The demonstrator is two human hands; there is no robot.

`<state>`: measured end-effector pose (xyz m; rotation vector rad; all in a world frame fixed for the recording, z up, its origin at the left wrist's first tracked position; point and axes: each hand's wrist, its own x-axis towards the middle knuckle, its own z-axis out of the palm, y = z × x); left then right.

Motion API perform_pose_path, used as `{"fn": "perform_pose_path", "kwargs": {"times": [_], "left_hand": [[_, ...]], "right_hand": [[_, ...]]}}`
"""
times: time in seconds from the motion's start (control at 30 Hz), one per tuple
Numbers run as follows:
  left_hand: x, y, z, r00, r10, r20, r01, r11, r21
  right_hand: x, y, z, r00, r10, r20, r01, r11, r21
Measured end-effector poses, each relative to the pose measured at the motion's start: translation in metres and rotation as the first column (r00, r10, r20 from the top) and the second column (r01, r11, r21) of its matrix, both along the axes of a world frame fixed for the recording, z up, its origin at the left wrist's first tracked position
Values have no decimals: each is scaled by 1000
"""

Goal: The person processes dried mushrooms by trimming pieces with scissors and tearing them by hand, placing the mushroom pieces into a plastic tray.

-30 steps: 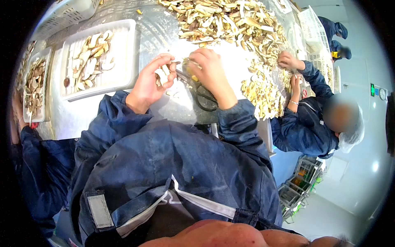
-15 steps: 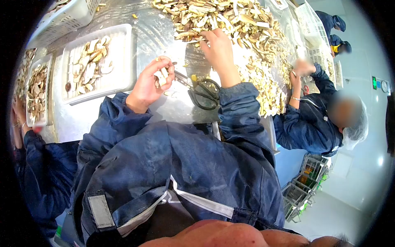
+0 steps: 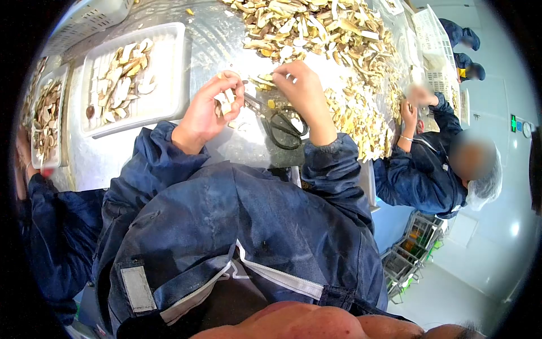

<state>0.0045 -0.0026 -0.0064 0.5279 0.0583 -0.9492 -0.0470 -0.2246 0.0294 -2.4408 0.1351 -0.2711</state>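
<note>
Curled round pale slices (image 3: 226,104), left hand (image 3: 204,113); right hand (image 3: 306,93) by yellowish pieces (image 3: 261,83), grip unclear

Bright, cool light bleaches part of the metal table (image 3: 216,51) white beside the pale slices (image 3: 357,113), a small glare spot marks the wall (image 3: 497,99), a co-worker's face (image 3: 473,160) and one hand (image 3: 419,95) are blurred, and fisheye curvature bends the scene toward black corners.

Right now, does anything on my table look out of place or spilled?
Slightly: one dark piece sits near the edge of the pale tray, apart from the lighter slices, and a small yellow scrap lies alone on the tabletop, away from the big pile.
</note>
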Motion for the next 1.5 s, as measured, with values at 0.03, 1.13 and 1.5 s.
{"fn": "perform_pose_path", "kwargs": {"times": [0.03,1.13,1.5], "left_hand": [[0,0,-1,1000,13,-4,-13,1000,8],[3,2,-13,997,79,-25,-80,996,-50],[5,1,-10,989,128,-70,-128,992,-8]], "right_hand": [[1,2,-2,998,2,-67,-3,1000,-5],[-10,17,11,919,-244,-310,226,970,-95],[1,25,-9,973,142,-184,-123,986,115]]}}
